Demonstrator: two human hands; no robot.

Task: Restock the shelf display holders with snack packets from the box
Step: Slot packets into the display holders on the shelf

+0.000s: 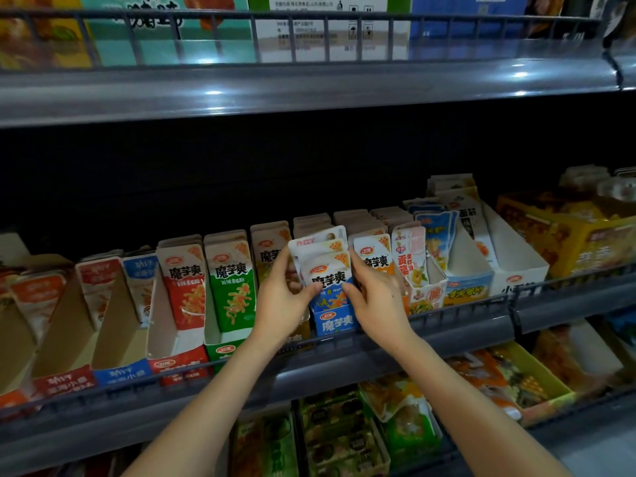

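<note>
Your left hand [280, 299] and right hand [377, 299] are pinching the packet stack [327, 266] by its side edges above the blue holder [336, 323]; probably light, floppy, slippery, so edges suit.

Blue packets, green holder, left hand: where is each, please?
blue packets [328, 270]: head view, front of the foremost packet.
green holder [223, 351]: head view, low front wall.
left hand [275, 301]: head view, back of hand.

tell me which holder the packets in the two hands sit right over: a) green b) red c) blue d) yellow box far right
c: the left hand and right hand pinch the stack of packets directly above the blue holder.
</note>
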